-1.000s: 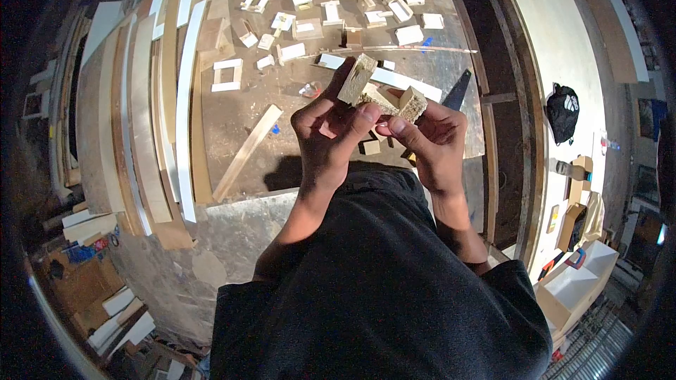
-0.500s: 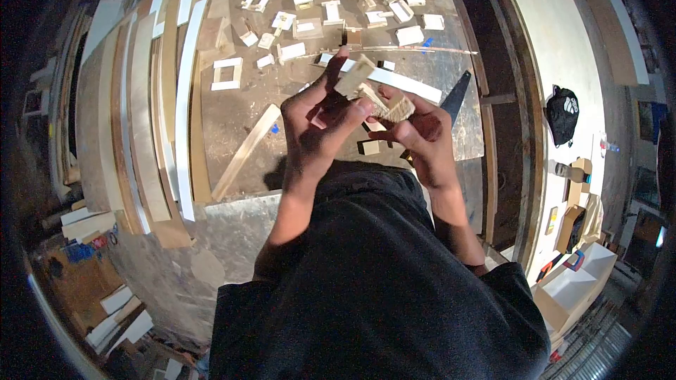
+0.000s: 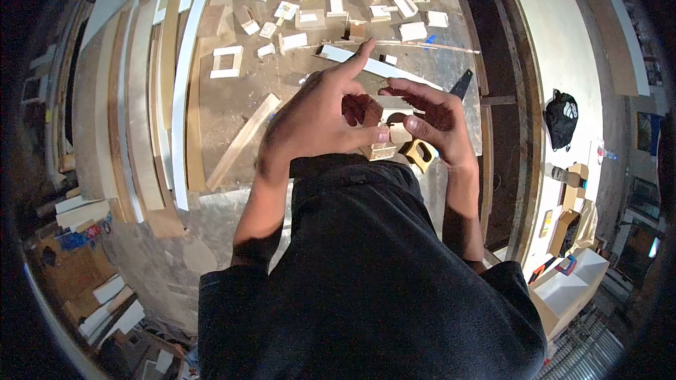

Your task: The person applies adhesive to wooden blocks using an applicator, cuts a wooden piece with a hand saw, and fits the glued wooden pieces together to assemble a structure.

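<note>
The left hand (image 3: 317,116) grips the block (image 3: 377,148), a small wood assembly held just above the person's lap. Its thumb lies across the near face, pointing to three o'clock; the index finger stands clear of the wood, stretched toward one o'clock. The other fingers are mostly hidden behind it.

The right hand (image 3: 443,119) is at the block's three o'clock side, half open in a loose curve. Its thumb tip meets the wood's right end, while the fingers arch over the far side toward ten o'clock; whether they press on it I cannot tell.

From the block, a yellow handle (image 3: 420,155) lies near five o'clock, just beside the right hand. A dark blade (image 3: 461,84) shows at two. The white strip (image 3: 401,70) crosses the table (image 3: 296,74) at twelve, a bare board (image 3: 243,142) lies near nine, and a square frame (image 3: 217,62) between nine and ten.
</note>
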Tool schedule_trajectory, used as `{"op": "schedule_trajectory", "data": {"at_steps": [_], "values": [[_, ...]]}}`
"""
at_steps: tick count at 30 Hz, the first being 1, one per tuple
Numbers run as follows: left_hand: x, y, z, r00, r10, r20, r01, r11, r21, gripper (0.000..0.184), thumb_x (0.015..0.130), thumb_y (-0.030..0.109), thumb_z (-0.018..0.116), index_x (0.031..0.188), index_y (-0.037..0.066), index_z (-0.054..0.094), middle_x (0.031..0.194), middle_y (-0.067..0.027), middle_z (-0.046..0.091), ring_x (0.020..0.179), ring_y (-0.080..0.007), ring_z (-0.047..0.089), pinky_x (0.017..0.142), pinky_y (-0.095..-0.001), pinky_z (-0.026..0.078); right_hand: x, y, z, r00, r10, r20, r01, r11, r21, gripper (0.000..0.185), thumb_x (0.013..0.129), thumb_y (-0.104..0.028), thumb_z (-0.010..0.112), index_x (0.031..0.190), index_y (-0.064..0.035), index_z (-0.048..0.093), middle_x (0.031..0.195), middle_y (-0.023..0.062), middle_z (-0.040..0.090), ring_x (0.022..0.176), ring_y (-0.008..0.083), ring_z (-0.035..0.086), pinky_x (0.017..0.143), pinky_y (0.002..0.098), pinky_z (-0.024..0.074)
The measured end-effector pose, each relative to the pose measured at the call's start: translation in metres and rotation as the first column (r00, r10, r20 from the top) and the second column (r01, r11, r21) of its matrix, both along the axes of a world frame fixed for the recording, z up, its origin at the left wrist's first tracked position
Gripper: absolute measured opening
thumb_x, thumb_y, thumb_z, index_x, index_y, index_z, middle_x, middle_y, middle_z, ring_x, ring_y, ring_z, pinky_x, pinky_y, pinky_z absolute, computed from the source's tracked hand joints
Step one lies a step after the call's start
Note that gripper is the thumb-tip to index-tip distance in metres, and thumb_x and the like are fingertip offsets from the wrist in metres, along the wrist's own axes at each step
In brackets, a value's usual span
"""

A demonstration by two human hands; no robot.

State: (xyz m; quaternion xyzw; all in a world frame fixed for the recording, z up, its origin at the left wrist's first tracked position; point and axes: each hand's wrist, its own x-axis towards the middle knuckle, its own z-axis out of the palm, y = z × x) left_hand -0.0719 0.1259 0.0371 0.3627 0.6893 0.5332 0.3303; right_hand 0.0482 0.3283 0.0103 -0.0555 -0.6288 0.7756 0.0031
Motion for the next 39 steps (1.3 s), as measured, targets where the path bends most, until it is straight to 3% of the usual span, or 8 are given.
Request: {"op": "schedule_trajectory", "data": {"at_steps": [7, 20, 22, 23, 25, 29, 31, 39], "values": [[-0.001, 0.004, 0.01, 0.996, -0.014, -0.085, 0.01, 0.999, -0.045, 0.119, 0.071, 0.026, 0.089, 0.154, -0.009, 0.01, 0.078, -0.02, 0.071, 0.071, -0.018, 0.068, 0.073, -0.0326, 0.055, 0.005, 0.003, -0.006, 0.997, 0.078, 0.015, -0.079, 0.997, 0.022, 0.054, 0.081, -0.005, 0.081, 0.13, 0.0017, 0.061, 0.126, 0.0122, 0.065, 0.111, 0.0214, 0.065, 0.095, 0.0361, 0.054], [0.004, 0.008, 0.004, 0.993, 0.041, -0.11, -0.047, 0.997, -0.055, 0.131, 0.068, 0.035, 0.091, 0.153, -0.012, 0.004, 0.074, -0.0196, 0.071, 0.067, -0.0205, 0.07, 0.065, -0.0321, 0.055, 0.006, -0.003, -0.017, 0.993, 0.114, 0.028, -0.112, 0.991, -0.07, 0.068, 0.073, -0.002, 0.084, 0.133, 0.0047, 0.054, 0.13, 0.0123, 0.06, 0.117, 0.0202, 0.06, 0.103, 0.0362, 0.049], [0.007, 0.009, 0.007, 0.996, 0.084, -0.022, -0.086, 0.992, -0.097, 0.127, 0.071, 0.015, 0.091, 0.16, 0.007, 0.002, 0.084, -0.0145, 0.07, 0.075, -0.0126, 0.065, 0.069, -0.0275, 0.053, 0.006, -0.004, -0.018, 0.995, 0.097, 0.026, -0.094, 0.992, -0.084, 0.07, 0.071, -0.002, 0.085, 0.134, 0.0048, 0.053, 0.128, 0.0121, 0.061, 0.116, 0.0198, 0.061, 0.102, 0.0351, 0.0498], [0.008, 0.01, 0.008, 0.996, 0.085, -0.021, -0.086, 0.992, -0.097, 0.127, 0.071, 0.015, 0.091, 0.16, 0.007, 0.002, 0.084, -0.0145, 0.07, 0.075, -0.0126, 0.065, 0.069, -0.0275, 0.053, 0.006, -0.004, -0.019, 0.997, 0.08, 0.023, -0.077, 0.992, -0.098, 0.072, 0.07, -0.001, 0.085, 0.134, 0.005, 0.053, 0.127, 0.0119, 0.062, 0.115, 0.0195, 0.061, 0.101, 0.034, 0.0507], [0.01, 0.011, 0.009, 0.991, 0.11, 0.077, -0.103, 0.991, -0.088, 0.127, 0.07, 0.016, 0.092, 0.16, 0.006, 0.003, 0.081, -0.0124, 0.07, 0.074, -0.0114, 0.064, 0.068, -0.0262, 0.053, 0.006, -0.003, -0.023, 0.994, 0.098, 0.046, -0.088, 0.979, -0.184, 0.073, 0.069, -0.002, 0.085, 0.134, 0.0051, 0.053, 0.126, 0.0114, 0.062, 0.113, 0.0191, 0.062, 0.099, 0.0328, 0.0516], [0.01, 0.015, -0.003, 0.992, 0.118, 0.038, -0.113, 0.987, -0.116, 0.126, 0.07, 0.017, 0.092, 0.16, 0.005, 0.004, 0.078, -0.0111, 0.069, 0.073, -0.0103, 0.063, 0.068, -0.0248, 0.053, 0.007, -0.011, -0.032, 0.996, 0.073, 0.041, -0.054, 0.935, -0.35, 0.076, 0.067, -0.005, 0.085, 0.135, 0.0051, 0.052, 0.122, 0.0109, 0.064, 0.107, 0.0184, 0.065, 0.095, 0.0297, 0.0532], [0.01, 0.015, -0.005, 0.993, 0.109, 0.035, -0.108, 0.994, -0.022, 0.123, 0.072, 0.02, 0.089, 0.151, -0.015, 0.002, 0.075, -0.0187, 0.07, 0.068, -0.0166, 0.067, 0.064, -0.0279, 0.055, 0.008, -0.013, -0.033, 0.996, 0.079, 0.042, -0.056, 0.915, -0.399, 0.078, 0.067, -0.006, 0.085, 0.136, 0.005, 0.051, 0.121, 0.0111, 0.064, 0.106, 0.0184, 0.065, 0.093, 0.0294, 0.0534], [0.014, 0.016, -0.006, 0.992, 0.08, 0.093, -0.084, 0.995, 0.044, 0.121, 0.074, 0.019, 0.088, 0.152, -0.013, 0.001, 0.084, -0.0202, 0.071, 0.074, -0.0184, 0.069, 0.07, -0.0293, 0.057, 0.01, -0.012, -0.042, 0.999, 0.019, 0.04, 0.002, 0.882, -0.47, 0.079, 0.069, -0.015, 0.086, 0.136, 0.0039, 0.049, 0.117, 0.0112, 0.066, 0.106, 0.0179, 0.065, 0.09, 0.0288, 0.0527]]}}
